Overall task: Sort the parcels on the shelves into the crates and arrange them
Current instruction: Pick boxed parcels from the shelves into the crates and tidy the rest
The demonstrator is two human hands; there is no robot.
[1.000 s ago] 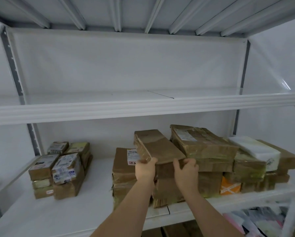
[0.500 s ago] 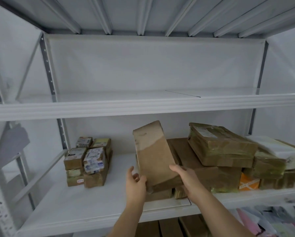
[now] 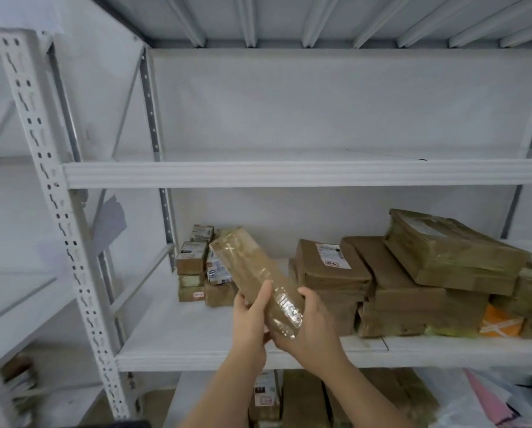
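Observation:
A long brown taped parcel (image 3: 252, 273) is held in the air in front of the middle shelf (image 3: 196, 347), tilted with its far end up and to the left. My left hand (image 3: 249, 319) grips its near end from the left. My right hand (image 3: 312, 327) grips the same end from below and the right. A pile of flat brown parcels (image 3: 412, 279) lies on the shelf to the right. A small stack of labelled boxes (image 3: 196, 267) stands behind the held parcel at the left.
The upper shelf (image 3: 289, 174) bears nothing that I can see. A perforated white upright (image 3: 58, 211) stands at the left. More brown parcels (image 3: 304, 400) and plastic mailers (image 3: 490, 400) lie on the level below. An orange parcel (image 3: 500, 322) sits low in the right pile.
Both hands lifted the long parcel off the pile and brought it left and toward me, now clear of the shelf. The camera view swung left.

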